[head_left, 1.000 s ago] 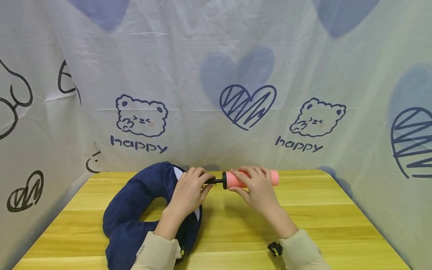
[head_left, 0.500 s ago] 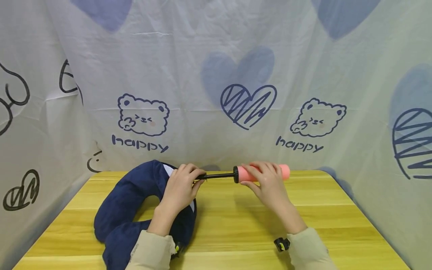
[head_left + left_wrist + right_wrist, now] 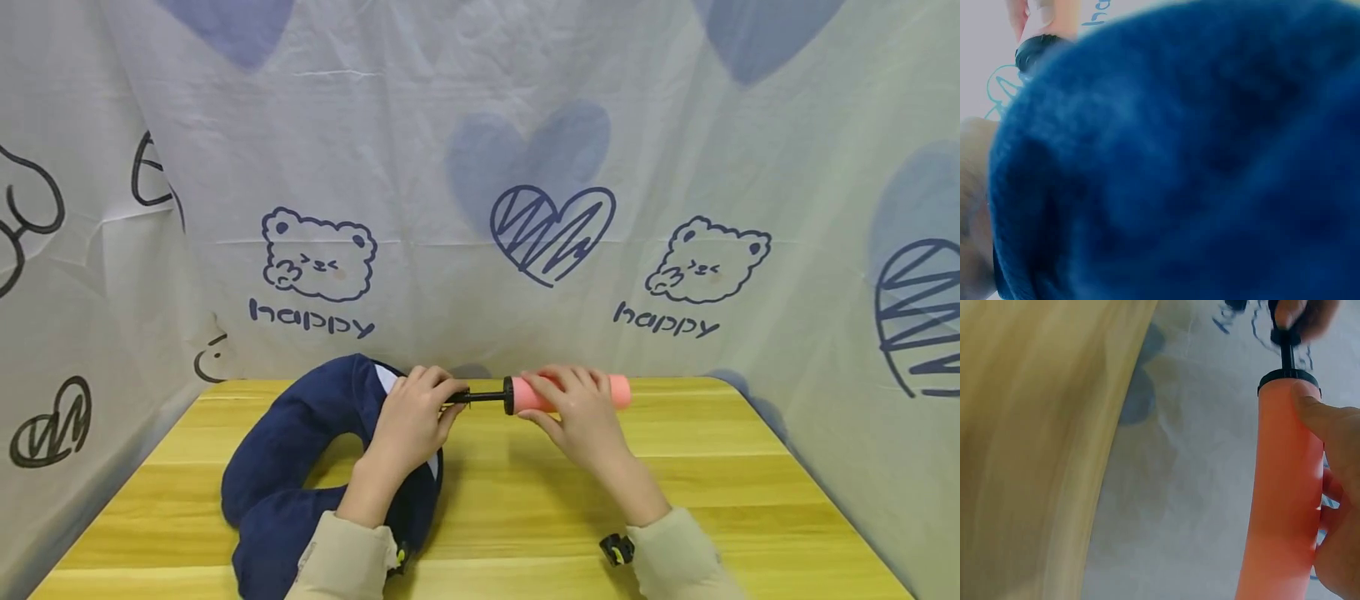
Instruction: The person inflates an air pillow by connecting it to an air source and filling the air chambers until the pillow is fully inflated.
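Note:
A hand pump with a pink barrel lies sideways between my hands, above the far part of the table. My right hand grips the barrel; the right wrist view shows the thumb along it, just below the black cap. With fingers and thumb, my left hand holds the black handle, mostly covered by those fingers. Some of the black rod shows between handle and cap. A dark blue plush neck pillow lies under and left of my left forearm. Its blurred fabric fills most of the left wrist view.
The wooden table extends right of the pillow to its right edge. Behind it hangs a pale cloth backdrop printed with bears and hearts, close to the far edge. A small black device sits at my right cuff.
The hands moved apart, drawing the rod far out of the barrel, then came closer, so less rod shows now than half a second ago. The pillow shifted slightly left, then back right.

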Demonstrator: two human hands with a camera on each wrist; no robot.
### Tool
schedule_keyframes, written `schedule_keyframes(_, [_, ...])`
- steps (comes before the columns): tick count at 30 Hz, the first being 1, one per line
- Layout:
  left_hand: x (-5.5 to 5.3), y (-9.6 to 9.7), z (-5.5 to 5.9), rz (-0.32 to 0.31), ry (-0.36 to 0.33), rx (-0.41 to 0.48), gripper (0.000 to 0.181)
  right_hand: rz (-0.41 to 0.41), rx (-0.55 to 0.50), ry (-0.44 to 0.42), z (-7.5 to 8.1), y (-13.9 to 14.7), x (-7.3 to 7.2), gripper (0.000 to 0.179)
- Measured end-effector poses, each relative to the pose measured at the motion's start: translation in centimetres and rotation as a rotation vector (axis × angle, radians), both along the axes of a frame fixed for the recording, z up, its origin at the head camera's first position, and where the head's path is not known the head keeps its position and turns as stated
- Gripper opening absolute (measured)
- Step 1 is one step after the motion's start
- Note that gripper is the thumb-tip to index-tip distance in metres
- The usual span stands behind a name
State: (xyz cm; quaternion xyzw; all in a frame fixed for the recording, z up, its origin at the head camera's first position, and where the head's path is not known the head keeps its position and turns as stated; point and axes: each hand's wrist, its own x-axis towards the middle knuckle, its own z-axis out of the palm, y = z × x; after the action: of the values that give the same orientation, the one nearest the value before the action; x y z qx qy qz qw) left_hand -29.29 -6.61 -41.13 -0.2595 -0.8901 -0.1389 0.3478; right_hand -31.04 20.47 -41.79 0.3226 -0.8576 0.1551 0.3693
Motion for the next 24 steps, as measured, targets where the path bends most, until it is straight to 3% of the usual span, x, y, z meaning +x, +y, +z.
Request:
schedule_keyframes(11, [0.3,1.7,-0.1,-0.057,-0.004,-0.008,0.017,0.073,0.005,0.112,-0.5,-1.7,0.3,0.05])
schedule_keyframes(24, [0.4,1.8,0.0,-0.056,-0.026,-0.005,0.019,0.055,0.001,0.056,-0.4,-2.0,0.7,0.051])
